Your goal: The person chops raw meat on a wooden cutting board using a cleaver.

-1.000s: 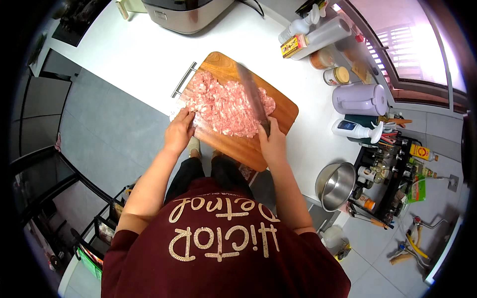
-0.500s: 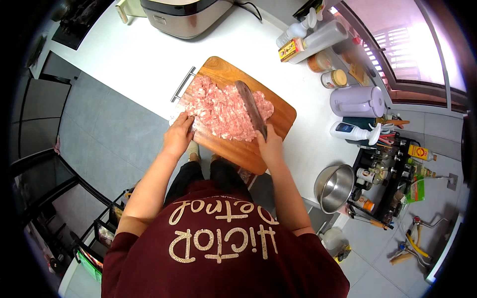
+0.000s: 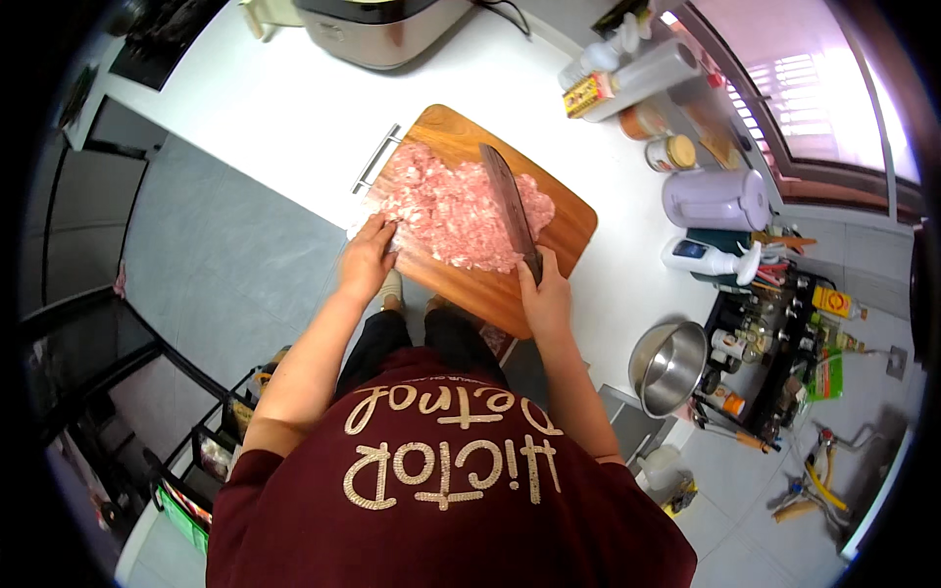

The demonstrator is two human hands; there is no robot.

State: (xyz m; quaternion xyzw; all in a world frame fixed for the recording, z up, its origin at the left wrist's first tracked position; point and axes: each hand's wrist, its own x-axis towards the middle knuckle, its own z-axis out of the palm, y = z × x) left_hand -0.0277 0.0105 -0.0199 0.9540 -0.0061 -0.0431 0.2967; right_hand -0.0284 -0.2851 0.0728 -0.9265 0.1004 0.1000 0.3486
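Note:
A wooden cutting board [image 3: 564,225] lies at an angle on the white counter, spread with a broad layer of pink minced meat [image 3: 446,211]. My right hand [image 3: 549,299] is closed round the handle of a long, dark-bladed kitchen knife [image 3: 508,196]. Its blade points away from me and crosses the right part of the meat. At the board's near left edge, my left hand [image 3: 368,260] grips the rim with fingers bent over it, close beside the meat. Something whitish shows by those fingertips, too unclear to name. A metal handle [image 3: 375,160] projects from the board's left end.
A rice cooker [image 3: 377,34] stands at the back. Along the right are jars [image 3: 670,153], a lilac pitcher [image 3: 716,200], a white spray bottle [image 3: 706,258] and a steel bowl [image 3: 668,367]. A black rack [image 3: 765,358] holds several bottles. Grey floor [image 3: 235,235] lies left.
The whole view has shifted slightly. The knife sits a little further right over the meat, its blade looking narrower. My left hand stays at the board's edge.

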